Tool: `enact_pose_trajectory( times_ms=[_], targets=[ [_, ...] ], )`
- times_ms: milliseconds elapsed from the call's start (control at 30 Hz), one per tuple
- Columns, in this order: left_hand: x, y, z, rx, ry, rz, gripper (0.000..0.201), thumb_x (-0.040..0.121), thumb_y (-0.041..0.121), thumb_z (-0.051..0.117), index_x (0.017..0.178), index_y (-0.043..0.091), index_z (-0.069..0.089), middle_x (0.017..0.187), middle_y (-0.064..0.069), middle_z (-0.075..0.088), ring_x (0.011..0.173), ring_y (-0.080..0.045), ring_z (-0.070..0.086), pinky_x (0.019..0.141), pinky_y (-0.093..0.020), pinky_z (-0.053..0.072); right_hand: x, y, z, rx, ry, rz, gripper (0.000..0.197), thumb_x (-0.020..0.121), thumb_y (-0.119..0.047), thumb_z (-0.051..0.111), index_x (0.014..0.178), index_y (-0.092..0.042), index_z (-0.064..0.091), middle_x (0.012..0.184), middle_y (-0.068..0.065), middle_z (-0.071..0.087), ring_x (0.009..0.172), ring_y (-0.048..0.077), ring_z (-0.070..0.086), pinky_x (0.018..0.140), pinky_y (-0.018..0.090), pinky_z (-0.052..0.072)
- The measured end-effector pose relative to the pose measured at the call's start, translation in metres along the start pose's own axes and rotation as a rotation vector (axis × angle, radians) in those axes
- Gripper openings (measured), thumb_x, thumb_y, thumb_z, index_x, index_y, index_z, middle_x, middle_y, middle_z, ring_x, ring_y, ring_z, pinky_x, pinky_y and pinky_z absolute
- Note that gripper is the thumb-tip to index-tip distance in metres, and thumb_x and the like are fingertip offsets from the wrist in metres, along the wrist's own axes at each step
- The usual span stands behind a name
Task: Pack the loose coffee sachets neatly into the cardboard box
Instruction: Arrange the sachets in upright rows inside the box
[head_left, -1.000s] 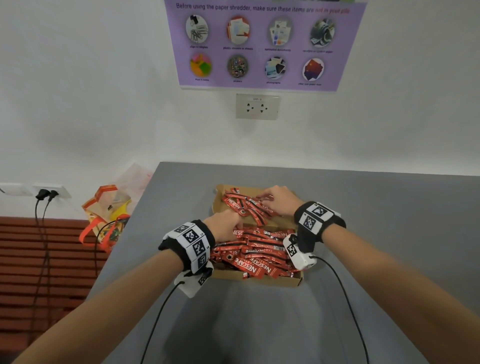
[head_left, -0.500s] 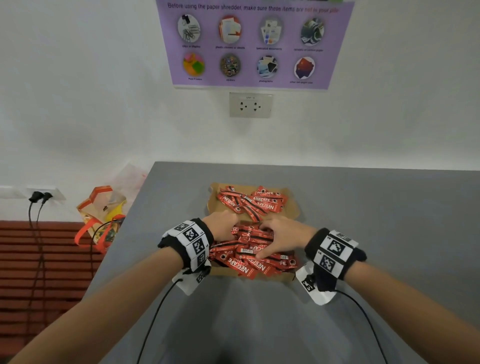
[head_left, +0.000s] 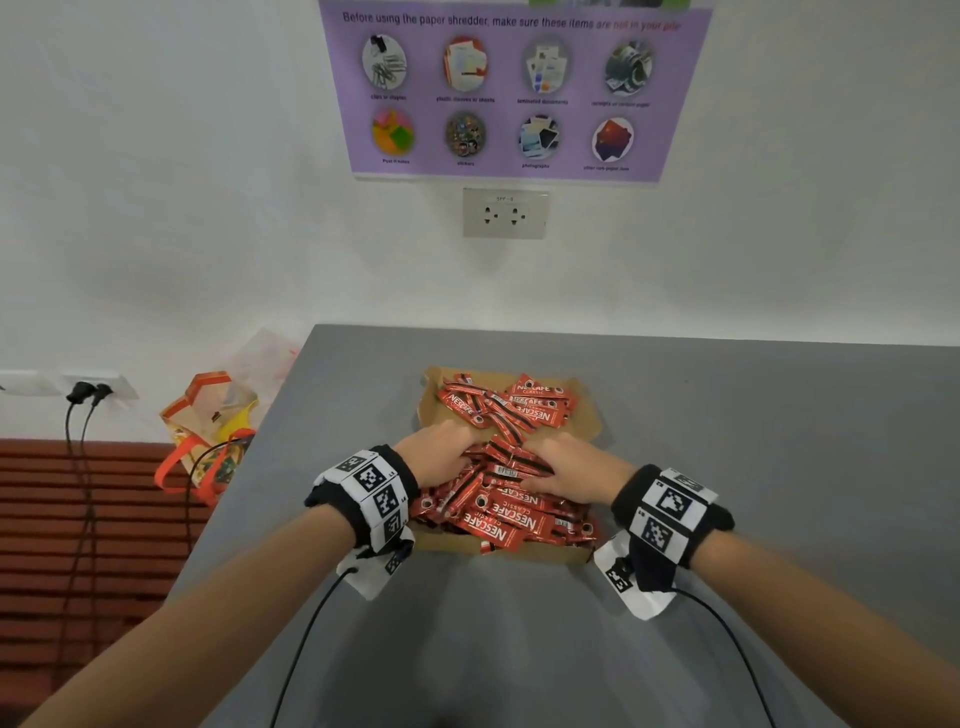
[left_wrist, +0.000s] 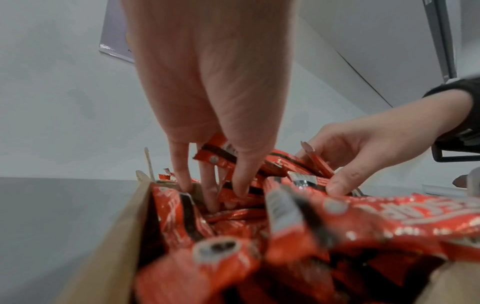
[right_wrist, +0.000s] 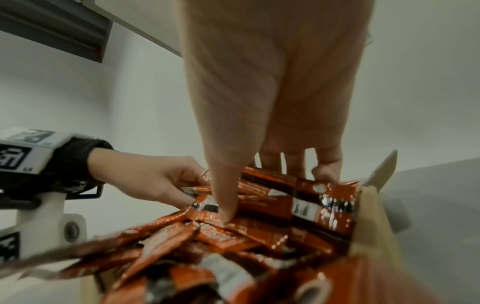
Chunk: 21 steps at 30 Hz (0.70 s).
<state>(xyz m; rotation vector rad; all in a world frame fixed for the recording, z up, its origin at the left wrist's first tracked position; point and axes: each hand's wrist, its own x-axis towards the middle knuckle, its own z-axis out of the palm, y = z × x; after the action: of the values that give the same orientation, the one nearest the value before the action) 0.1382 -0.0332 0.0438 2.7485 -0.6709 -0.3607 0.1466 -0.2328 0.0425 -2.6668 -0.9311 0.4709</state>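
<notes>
Both hands work mid-box: left hand (head_left: 439, 451) and right hand (head_left: 569, 475) each pinch coffee sachets (head_left: 511, 512), gathering them so they sit flat in the cardboard box (head_left: 558, 555).

A grey table (head_left: 727, 415) with a matte top carries the things, its far edge against a white wall and its left edge running diagonally toward the viewer. Directly on it lies an open cardboard box (head_left: 589, 415), shallow and brown, set near the middle of the table's width with bare grey surface on every side. The box is heaped with red coffee sachets (head_left: 511, 522), which rise above its low walls; none can be seen lying on the tabletop itself.
</notes>
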Motion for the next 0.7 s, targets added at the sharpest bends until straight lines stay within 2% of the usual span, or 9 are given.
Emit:
enact_pose_trajectory(
  times_ms=[67,133,267,333,433,500,567,633,700],
  targets=[
    [0.001,-0.001,0.000,-0.008,0.029,0.002,0.031,0.094,0.007,0.047,0.124,0.011,0.055,0.123,-0.004,0.060,0.109,-0.019,0.058,0.081,-0.015,0.037,0.000,0.001,0.000,0.019,0.012,-0.012,0.034,0.090,-0.030,0.059,0.119,-0.011,0.055,0.119,0.002,0.058,0.107,0.016,0.055,0.090,0.024,0.044],
    [0.002,-0.005,0.000,-0.029,0.043,-0.021,0.029,0.094,0.006,0.048,0.121,0.010,0.058,0.121,-0.005,0.061,0.108,-0.018,0.059,0.085,-0.017,0.041,0.000,0.002,-0.001,0.031,0.019,-0.011,0.031,0.092,-0.029,0.057,0.116,-0.011,0.057,0.116,0.002,0.060,0.103,0.015,0.057,0.089,0.026,0.047],
    [0.001,-0.016,-0.009,-0.088,0.053,-0.051,0.026,0.093,0.005,0.051,0.116,0.008,0.062,0.116,-0.005,0.064,0.105,-0.017,0.061,0.090,-0.026,0.049,0.001,0.006,-0.007,0.107,0.008,0.002,0.019,0.093,-0.026,0.055,0.103,-0.010,0.058,0.098,0.002,0.065,0.085,0.014,0.064,0.074,0.029,0.056],
    [-0.001,-0.019,-0.022,-0.098,0.040,-0.082,0.025,0.094,0.006,0.050,0.116,0.005,0.061,0.112,-0.007,0.064,0.095,-0.016,0.062,0.083,-0.023,0.049,-0.001,0.005,-0.015,0.112,0.026,-0.014,0.009,0.094,-0.024,0.054,0.094,-0.015,0.056,0.085,-0.004,0.061,0.074,0.010,0.061,0.064,0.019,0.051],
    [-0.001,-0.020,-0.043,-0.090,0.086,-0.108,0.018,0.094,0.007,0.049,0.105,0.001,0.062,0.101,-0.009,0.065,0.078,-0.014,0.055,0.069,-0.019,0.040,0.002,0.007,-0.032,0.126,0.083,0.000,0.011,0.094,-0.021,0.054,0.098,-0.012,0.057,0.084,-0.005,0.057,0.070,0.009,0.057,0.060,0.015,0.047],
    [0.005,-0.019,-0.050,-0.097,0.150,-0.137,0.017,0.095,0.005,0.047,0.102,0.000,0.061,0.096,-0.008,0.063,0.077,-0.016,0.054,0.069,-0.020,0.040,0.012,0.013,-0.039,0.105,0.143,0.021,0.015,0.094,-0.022,0.054,0.102,-0.011,0.058,0.089,-0.001,0.061,0.073,0.011,0.058,0.064,0.019,0.048],
    [0.015,-0.020,-0.047,-0.098,0.176,-0.183,0.019,0.094,0.000,0.044,0.102,0.000,0.060,0.095,-0.006,0.061,0.081,-0.019,0.058,0.072,-0.025,0.046,0.027,0.019,-0.041,0.069,0.165,0.059,0.019,0.094,-0.023,0.053,0.107,-0.009,0.058,0.096,0.005,0.065,0.081,0.016,0.061,0.074,0.028,0.051],
    [0.028,-0.021,-0.036,-0.079,0.168,-0.237,0.022,0.093,-0.003,0.041,0.104,0.000,0.059,0.104,-0.011,0.063,0.089,-0.024,0.062,0.080,-0.032,0.052,0.041,0.024,-0.040,0.046,0.148,0.100,0.022,0.095,-0.022,0.051,0.109,-0.007,0.058,0.101,0.009,0.065,0.088,0.020,0.062,0.082,0.033,0.051],
    [0.035,-0.020,-0.026,-0.065,0.155,-0.285,0.026,0.091,-0.008,0.039,0.108,-0.001,0.057,0.111,-0.017,0.060,0.098,-0.028,0.060,0.086,-0.036,0.051,0.053,0.027,-0.036,0.032,0.126,0.132,0.023,0.096,-0.019,0.049,0.113,-0.005,0.057,0.108,0.011,0.064,0.095,0.023,0.061,0.086,0.033,0.050]
  ],
)
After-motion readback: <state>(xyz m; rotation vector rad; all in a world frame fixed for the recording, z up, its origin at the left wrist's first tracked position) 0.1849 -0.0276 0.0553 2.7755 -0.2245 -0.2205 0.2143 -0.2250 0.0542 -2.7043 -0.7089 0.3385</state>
